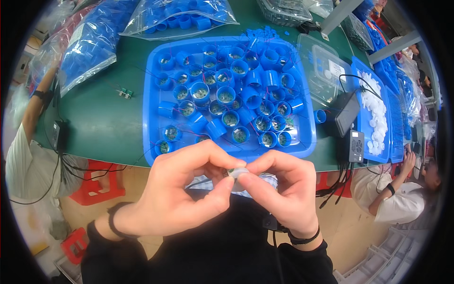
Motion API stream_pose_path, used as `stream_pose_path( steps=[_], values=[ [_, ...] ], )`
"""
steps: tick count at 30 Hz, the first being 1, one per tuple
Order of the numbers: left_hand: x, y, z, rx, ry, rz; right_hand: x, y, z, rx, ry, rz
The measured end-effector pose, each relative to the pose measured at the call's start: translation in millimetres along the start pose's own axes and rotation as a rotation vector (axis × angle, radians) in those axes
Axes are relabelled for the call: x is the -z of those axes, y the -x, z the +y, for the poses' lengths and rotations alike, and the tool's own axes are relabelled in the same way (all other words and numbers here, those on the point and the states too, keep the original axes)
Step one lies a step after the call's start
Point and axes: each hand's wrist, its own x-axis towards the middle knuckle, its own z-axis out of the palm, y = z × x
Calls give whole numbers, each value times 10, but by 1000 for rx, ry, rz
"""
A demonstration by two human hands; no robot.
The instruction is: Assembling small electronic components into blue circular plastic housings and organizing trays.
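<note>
My left hand (182, 189) and my right hand (288, 191) meet in front of the table edge. Between their thumbs and forefingers they pinch one small whitish, translucent piece (239, 173). A bit of green circuit board shows at its left side, partly hidden by my fingertips. Just beyond my hands lies a blue tray (147, 104), filled with many short blue plastic cups (230, 118). Most cups stand upright with green circuit boards and thin wires inside; some lie on their sides.
A loose circuit board (125, 93) lies on the green table (104, 125), left of the tray. Bags of blue cups (94, 52) are at the far left. To the right are a clear plastic box (314, 61), a black device (346, 113) with cables, and a tray of white pieces (373, 113). Other people sit at both sides.
</note>
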Motion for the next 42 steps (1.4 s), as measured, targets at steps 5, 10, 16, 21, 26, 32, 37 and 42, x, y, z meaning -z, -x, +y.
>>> stream_pose_path(
  steps=[5,10,16,21,26,32,37,42],
  values=[
    [475,-430,460,-33,-493,169,82,35,73,179,-10,163],
    [1905,-1148,177,113,-1053,331,66,161,54,140,-57,187],
    [1823,-2117,-351,-153,-1210,194,96,229,125,194,119,148],
    [1688,-2496,-565,-67,-1499,177,144,357,120,238,230,204],
    [1779,-2243,-420,-237,-1433,278,230,422,156,211,223,288],
    [753,-1189,456,-484,-961,259,289,250,50,268,119,366],
    [91,-523,435,-520,-747,223,214,104,-192,347,43,401],
    [-126,-389,185,-621,-593,256,227,83,-222,479,130,354]
  ],
)
